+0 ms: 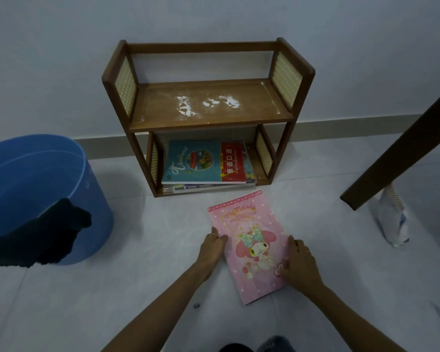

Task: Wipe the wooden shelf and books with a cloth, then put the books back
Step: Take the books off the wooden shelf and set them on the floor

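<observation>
At far left a round blue plastic bucket (36, 179) stands on the floor, smooth-walled, with a dark, limp cloth (43, 237) draped over its near rim; its inside is not clearly visible. To its right, against the pale wall, sits the low wooden shelf (208, 107), brown-framed with yellow woven side panels. Its upper board carries patches of white powder (206, 104). The lower compartment holds a flat stack of books (206, 166), a teal cover and a red one on top.

In front of the shelf, a pink glossy book (252, 242) with a cartoon rabbit lies flat on the floor. The left hand (212, 246) grips its left edge, fingers curled together against the cover. The right hand (299, 262) holds the right edge, thumb pressed on the cover, fingers close together.

Further right a dark wooden beam (401, 148) slants across, and a crumpled white bag (391, 219) leans under it. The floor (137, 250) is pale, glossy tile.
</observation>
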Tool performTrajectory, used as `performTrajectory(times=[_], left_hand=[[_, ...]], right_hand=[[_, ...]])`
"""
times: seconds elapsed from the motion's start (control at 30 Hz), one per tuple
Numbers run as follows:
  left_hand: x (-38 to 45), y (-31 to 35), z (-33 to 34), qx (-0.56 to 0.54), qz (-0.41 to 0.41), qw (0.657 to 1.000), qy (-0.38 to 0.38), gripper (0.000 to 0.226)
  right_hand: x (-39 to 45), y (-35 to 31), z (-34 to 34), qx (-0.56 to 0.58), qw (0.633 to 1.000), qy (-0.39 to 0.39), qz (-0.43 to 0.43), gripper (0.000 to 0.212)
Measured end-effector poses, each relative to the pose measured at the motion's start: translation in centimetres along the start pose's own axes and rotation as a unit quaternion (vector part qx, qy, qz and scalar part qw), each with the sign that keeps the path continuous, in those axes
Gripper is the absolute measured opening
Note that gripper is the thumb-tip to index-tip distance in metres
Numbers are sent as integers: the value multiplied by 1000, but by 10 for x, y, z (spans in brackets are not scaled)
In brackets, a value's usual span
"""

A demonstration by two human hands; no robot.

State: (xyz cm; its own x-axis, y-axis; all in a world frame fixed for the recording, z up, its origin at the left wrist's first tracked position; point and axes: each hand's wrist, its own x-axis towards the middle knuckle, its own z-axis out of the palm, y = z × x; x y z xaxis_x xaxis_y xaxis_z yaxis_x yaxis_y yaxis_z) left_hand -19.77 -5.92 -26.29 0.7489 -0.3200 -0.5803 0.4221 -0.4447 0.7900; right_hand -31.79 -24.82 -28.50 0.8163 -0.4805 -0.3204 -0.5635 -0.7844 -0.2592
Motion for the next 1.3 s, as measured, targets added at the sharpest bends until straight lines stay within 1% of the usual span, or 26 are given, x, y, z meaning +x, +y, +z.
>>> performTrajectory(times=[0.23,0.4,0.5,0.57,0.63,0.67,0.7,0.73,0.77,0.8,0.83,0.9,0.93,1.0,1.03,1.07,1.1,1.17,1.2,1.3], left_hand=[[-1,7,0,-86,-8,996,-32,48],[-4,18,3,-112,-9,992,-63,55],[-3,19,7,-124,-23,989,-77,57],[0,18,8,-142,-32,985,-92,58],[3,17,7,-152,-37,982,-110,51],[4,18,4,-143,-37,983,-107,42],[7,20,0,-124,-35,987,-94,35],[12,22,-5,-96,-28,993,-63,28],[20,25,-12,-71,-25,997,-20,27],[28,29,-20,-60,-24,998,22,32],[39,33,-29,-67,-29,996,51,33],[51,52,-49,-109,-36,990,78,13],[57,63,-58,-131,-36,987,83,11],[64,81,-73,-170,-35,982,73,21],[67,88,-78,-194,-37,978,71,18],[69,94,-82,-212,-47,974,69,10],[71,98,-83,-230,-60,969,68,6],[73,105,-85,-261,-79,960,66,8],[75,107,-85,-274,-80,957,60,4],[75,116,-82,-330,-95,938,52,9]], right_hand=[[0,-6,0,-6,1000,-6,28,86],[-1,-7,2,-1,999,-10,46,98],[0,-7,3,-12,998,-6,54,100],[1,-9,3,-23,998,-4,66,98],[4,-14,0,-44,995,-3,84,95],[6,-19,-3,-53,994,2,90,94],[10,-23,-6,-53,994,11,92,93],[15,-28,-12,-46,995,24,86,91],[23,-34,-18,-35,996,40,72,87],[32,-40,-25,-21,997,55,52,83],[44,-48,-32,-5,997,68,29,78],[68,-65,-46,41,995,88,-13,66],[81,-74,-52,69,993,93,-30,60],[105,-91,-61,126,987,88,-54,46],[116,-100,-65,156,982,83,-63,41],[124,-108,-69,190,976,77,-69,39],[131,-115,-71,223,970,70,-68,38],[143,-125,-72,268,960,55,-55,38],[148,-129,-72,282,957,46,-45,38],[159,-137,-70,296,955,13,-9,40]])
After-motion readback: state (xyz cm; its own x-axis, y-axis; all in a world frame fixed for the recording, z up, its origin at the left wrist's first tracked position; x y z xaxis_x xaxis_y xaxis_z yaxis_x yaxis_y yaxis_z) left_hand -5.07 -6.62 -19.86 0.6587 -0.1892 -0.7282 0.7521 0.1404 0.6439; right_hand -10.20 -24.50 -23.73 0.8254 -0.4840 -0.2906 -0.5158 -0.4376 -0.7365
